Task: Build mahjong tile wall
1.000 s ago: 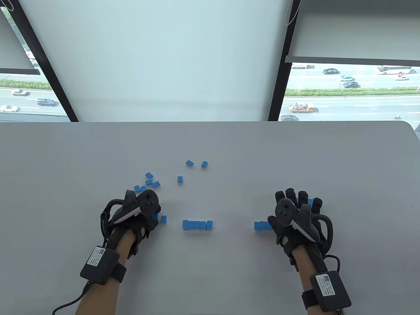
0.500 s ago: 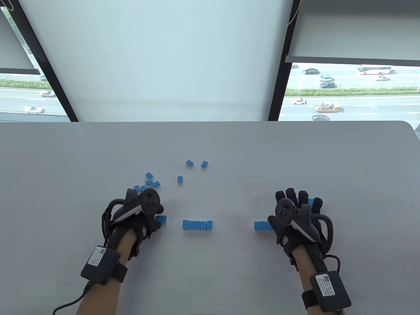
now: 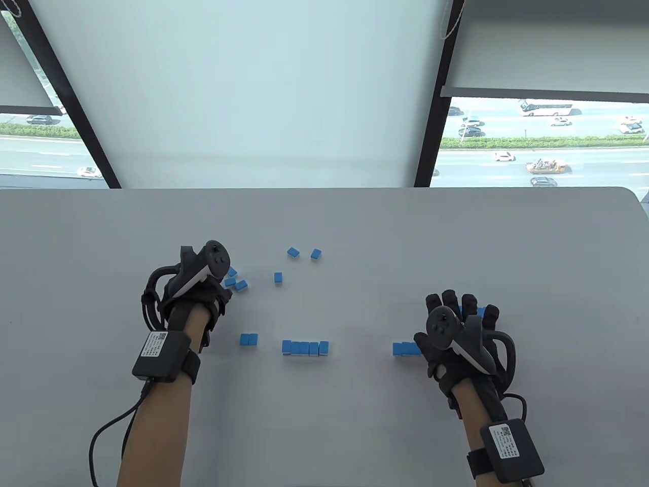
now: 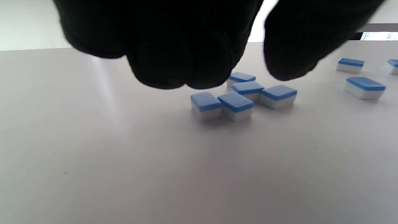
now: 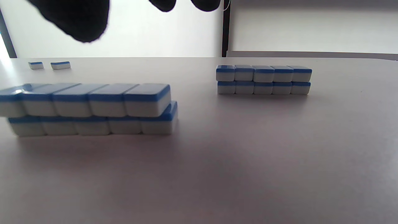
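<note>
Fetching step: I am hovering left grip (image 3: 200,286), fingers curled, holding nothing, over loose tiles (image 4: 236,105); next calls for pinching pair. Right grip (image 3: 459,335) state: cannot tell.

On the worktop (image 5: 217,161), a two-layer tile stack (image 5: 90,109) sits near left, its top row shifted leftward. A tidier five-wide double stack (image 5: 263,79) stands farther right. Two loose tiles (image 5: 49,65) lie far left. Gloved fingertips (image 5: 77,18) hang above.

Table view: high, looking down toward the windows | wrist views: low, close to the table (image 3: 355,228) | shared: loose tiles (image 4: 236,99), stacked rows (image 5: 264,79)
</note>
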The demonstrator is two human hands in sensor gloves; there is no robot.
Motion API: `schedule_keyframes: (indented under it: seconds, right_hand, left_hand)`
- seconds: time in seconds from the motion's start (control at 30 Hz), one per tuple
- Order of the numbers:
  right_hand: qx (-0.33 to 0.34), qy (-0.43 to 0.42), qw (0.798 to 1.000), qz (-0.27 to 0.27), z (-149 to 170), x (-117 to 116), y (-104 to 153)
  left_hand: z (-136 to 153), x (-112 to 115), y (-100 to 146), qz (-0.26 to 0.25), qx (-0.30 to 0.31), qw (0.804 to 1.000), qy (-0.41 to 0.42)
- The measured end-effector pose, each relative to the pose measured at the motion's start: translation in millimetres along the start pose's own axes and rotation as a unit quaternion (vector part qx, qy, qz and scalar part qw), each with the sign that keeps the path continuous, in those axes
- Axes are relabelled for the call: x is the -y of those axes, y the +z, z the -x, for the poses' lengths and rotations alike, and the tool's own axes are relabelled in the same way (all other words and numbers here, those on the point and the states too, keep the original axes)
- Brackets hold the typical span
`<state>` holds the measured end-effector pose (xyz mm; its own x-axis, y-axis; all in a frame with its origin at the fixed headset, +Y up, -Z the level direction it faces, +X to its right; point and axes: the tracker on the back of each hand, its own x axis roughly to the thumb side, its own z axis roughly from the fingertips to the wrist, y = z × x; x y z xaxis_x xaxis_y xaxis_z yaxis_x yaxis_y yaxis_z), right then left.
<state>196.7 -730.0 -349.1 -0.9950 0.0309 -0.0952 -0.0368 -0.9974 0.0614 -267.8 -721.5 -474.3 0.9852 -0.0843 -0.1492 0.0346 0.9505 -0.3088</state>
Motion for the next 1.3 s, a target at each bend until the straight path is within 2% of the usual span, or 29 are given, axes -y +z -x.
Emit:
schedule_keyframes:
  seconds: [0.1, 0.3, 0.4, 0.47, 0.53, 0.67, 0.97, 1.13, 1.23, 1.3]
  right_hand:
    - [0.000, -0.001, 1.000, 0.000, 0, 0, 0]
    - [0.000, -0.002, 1.000, 0.000, 1, 0, -1]
    - [0.001, -0.003, 1.000, -0.001, 1, 0, -1]
    - [0.002, -0.003, 1.000, 0.001, 1, 0, -1]
    - [0.002, -0.003, 1.000, 0.001, 1, 0, -1]
    - [0.001, -0.007, 1.000, 0.000, 2, 0, -1]
    - [0.003, -0.007, 1.000, 0.003, 1, 1, -2]
    - [0.000, -0.010, 1.000, 0.003, 3, 0, -2]
    - [-0.003, -0.012, 1.000, 0.001, 4, -1, -3]
    - [-0.004, -0.013, 1.000, -0.002, 5, -2, -4]
  left_hand:
    - [-6, 6, -9, 0.007, -0.014, 0.999, -0.030]
    - [-16, 11, -15, -0.017, -0.019, 0.997, -0.074]
    - [-17, 17, -15, -0.019, -0.033, 0.996, -0.086]
    - [-17, 19, -13, -0.033, -0.033, 0.997, -0.062]
    - [-16, 19, -10, -0.036, -0.021, 0.996, -0.084]
    - [-12, 11, 7, -0.071, 0.010, 0.995, -0.065]
    - [3, 0, 73, -0.147, 0.107, 0.982, -0.044]
    - [10, 15, 104, -0.187, 0.126, 0.974, -0.003]
    - [10, 28, 108, -0.176, 0.157, 0.972, 0.009]
    - [9, 38, 104, -0.148, 0.158, 0.976, 0.008]
